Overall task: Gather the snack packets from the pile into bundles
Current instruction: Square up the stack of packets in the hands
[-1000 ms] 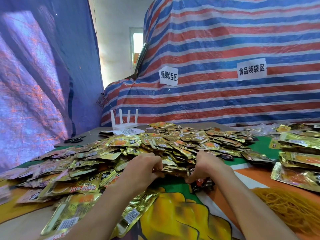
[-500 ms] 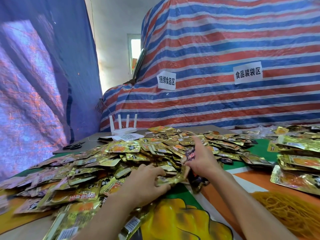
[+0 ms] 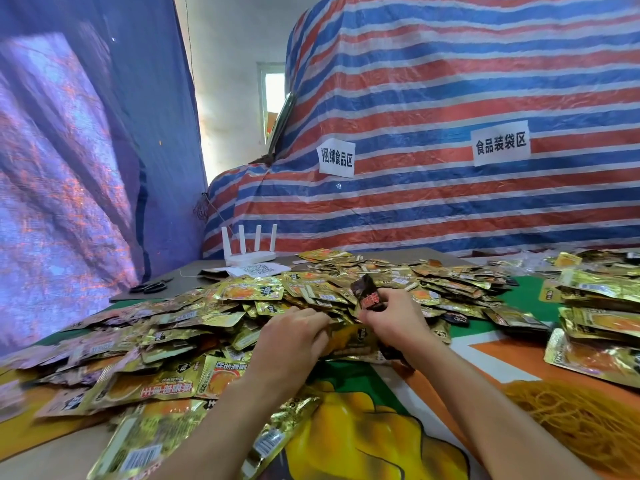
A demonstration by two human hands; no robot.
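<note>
A wide pile of gold snack packets covers the table from the left edge to the middle. My right hand pinches a dark packet with red lettering, held upright above the pile's near edge. My left hand has its fingers curled on a stack of gold packets between the two hands. Under the right hand, more dark packets poke out; how they are held is hidden.
Stacked gold packets lie at the right. A heap of yellow rubber bands sits at the lower right. A white router, a printed sheet and scissors lie beyond the pile. Striped tarpaulin closes the back.
My right hand drew a dark packet out from the pile's near edge and raised it. My left hand shifted right and closed on the gold packets beside it.
</note>
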